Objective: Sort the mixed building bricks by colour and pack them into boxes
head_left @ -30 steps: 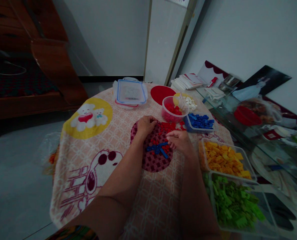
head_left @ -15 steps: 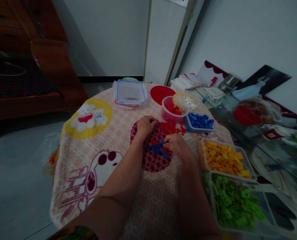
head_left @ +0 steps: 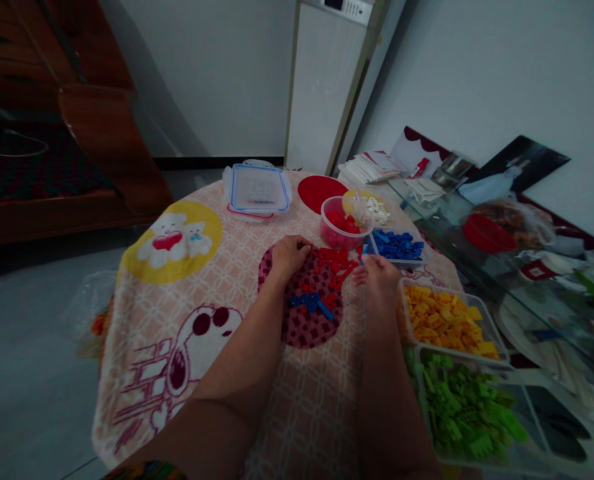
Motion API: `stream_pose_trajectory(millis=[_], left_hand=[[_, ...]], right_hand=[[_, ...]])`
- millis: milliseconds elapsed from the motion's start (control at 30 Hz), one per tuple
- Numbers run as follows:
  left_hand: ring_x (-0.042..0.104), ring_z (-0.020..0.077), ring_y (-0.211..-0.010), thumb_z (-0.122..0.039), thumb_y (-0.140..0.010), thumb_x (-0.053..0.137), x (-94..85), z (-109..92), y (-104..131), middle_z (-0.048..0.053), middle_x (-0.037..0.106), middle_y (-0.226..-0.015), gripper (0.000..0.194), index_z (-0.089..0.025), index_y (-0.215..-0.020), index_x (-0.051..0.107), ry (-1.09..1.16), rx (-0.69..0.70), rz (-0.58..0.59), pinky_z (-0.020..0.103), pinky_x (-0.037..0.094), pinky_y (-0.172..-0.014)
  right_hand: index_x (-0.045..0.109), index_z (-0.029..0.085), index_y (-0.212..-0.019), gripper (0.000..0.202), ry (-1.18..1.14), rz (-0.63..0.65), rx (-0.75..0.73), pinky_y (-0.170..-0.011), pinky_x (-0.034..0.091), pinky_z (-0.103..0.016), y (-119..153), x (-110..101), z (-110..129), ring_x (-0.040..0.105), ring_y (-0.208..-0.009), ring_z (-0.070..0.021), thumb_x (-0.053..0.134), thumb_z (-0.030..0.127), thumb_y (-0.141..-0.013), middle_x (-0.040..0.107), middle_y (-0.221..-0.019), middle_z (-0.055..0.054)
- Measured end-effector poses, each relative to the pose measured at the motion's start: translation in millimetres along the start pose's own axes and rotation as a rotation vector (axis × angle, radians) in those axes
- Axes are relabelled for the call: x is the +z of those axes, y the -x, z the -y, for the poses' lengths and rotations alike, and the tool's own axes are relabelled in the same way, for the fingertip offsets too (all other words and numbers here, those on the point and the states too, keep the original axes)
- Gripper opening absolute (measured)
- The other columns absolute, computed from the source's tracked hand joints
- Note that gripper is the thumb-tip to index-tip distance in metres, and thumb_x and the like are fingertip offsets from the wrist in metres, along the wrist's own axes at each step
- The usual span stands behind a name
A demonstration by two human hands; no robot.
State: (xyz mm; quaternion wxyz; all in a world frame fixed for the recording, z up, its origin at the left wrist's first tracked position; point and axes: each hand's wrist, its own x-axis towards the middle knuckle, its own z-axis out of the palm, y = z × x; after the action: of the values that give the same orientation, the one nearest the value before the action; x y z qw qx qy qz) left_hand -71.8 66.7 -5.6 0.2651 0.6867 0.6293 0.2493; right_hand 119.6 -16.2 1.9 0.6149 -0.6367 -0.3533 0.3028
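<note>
Fingers curled, my left hand [head_left: 291,257] rests at the upper left of the dark red checked patch [head_left: 304,333]; whether it holds anything is hidden. My right hand [head_left: 379,273] pinches a small blue piece [head_left: 365,250], upright at its fingertips, right of the red pieces [head_left: 334,260] scattered on the cloth. Between my forearms several blue pieces [head_left: 311,303] lie on the patch among small red ones. Just beyond my right hand is the box of blue pieces [head_left: 399,245]. A round tub [head_left: 344,223] of red pieces stands behind the scattered ones.
Boxes of yellow pieces [head_left: 444,320] and green pieces [head_left: 471,407] stand at the right. White pieces [head_left: 377,210] lie behind the tub. A lidded clear box [head_left: 259,189] sits at the back left. A glass-topped table [head_left: 437,230] adjoins on the right.
My right hand has moved away from the blue pieces on the patch, to the right and slightly back, with a small blue piece in its fingertips. My left hand has stayed on the patch.
</note>
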Motion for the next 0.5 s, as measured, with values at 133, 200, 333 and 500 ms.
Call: stream_pose_trajectory(millis=[133, 200, 333, 500], left_hand=[[0.072, 0.0223, -0.102, -0.026, -0.091, 0.062, 1.2, 0.3, -0.3, 0.007, 0.08, -0.109, 0.026, -0.023, -0.108, 0.081, -0.005, -0.007, -0.006, 0.029, 0.053, -0.093], [0.072, 0.0224, -0.103, -0.026, -0.091, 0.062, 2.1, 0.9, -1.0, 0.007, 0.08, -0.11, 0.026, -0.023, -0.108, 0.081, -0.004, -0.003, -0.011, 0.029, 0.053, -0.093], [0.072, 0.0224, -0.104, -0.025, -0.091, 0.062, 2.6, 1.2, -1.9, 0.006, 0.08, -0.111, 0.026, -0.022, -0.108, 0.081, -0.002, -0.006, -0.008, 0.029, 0.053, -0.094], [0.072, 0.0222, -0.104, -0.026, -0.091, 0.062, 1.1, -0.6, -0.8, 0.007, 0.08, -0.112, 0.027, -0.022, -0.11, 0.081, -0.011, -0.004, -0.003, 0.029, 0.053, -0.094]], right_hand=[[0.061, 0.016, -0.115, 0.053, -0.213, -0.285, -0.117, -0.065, 0.062, -0.034, -11.2, -6.3, 1.0, 0.074, -0.076, -0.0213, 0.069, 0.038, -0.067, 0.073, -0.084, -0.005], [0.061, 0.015, -0.116, 0.056, -0.229, -0.302, -0.114, -0.064, 0.062, -0.033, -11.4, -6.8, 2.8, 0.074, -0.074, -0.021, 0.069, 0.034, -0.065, 0.073, -0.084, -0.005], [0.066, 0.014, -0.1, 0.041, -0.141, -0.108, -0.046, -0.047, 0.052, -0.026, -2.2, 1.1, 4.5, 0.065, -0.051, -0.0159, 0.067, 0.037, -0.066, 0.071, -0.067, -0.002], [0.069, 0.016, -0.084, 0.026, 0.189, 0.467, 0.065, -0.04, 0.042, -0.021, 15.2, 11.9, 6.4, 0.057, -0.042, -0.0122, 0.068, 0.039, -0.072, 0.066, -0.057, 0.001]])
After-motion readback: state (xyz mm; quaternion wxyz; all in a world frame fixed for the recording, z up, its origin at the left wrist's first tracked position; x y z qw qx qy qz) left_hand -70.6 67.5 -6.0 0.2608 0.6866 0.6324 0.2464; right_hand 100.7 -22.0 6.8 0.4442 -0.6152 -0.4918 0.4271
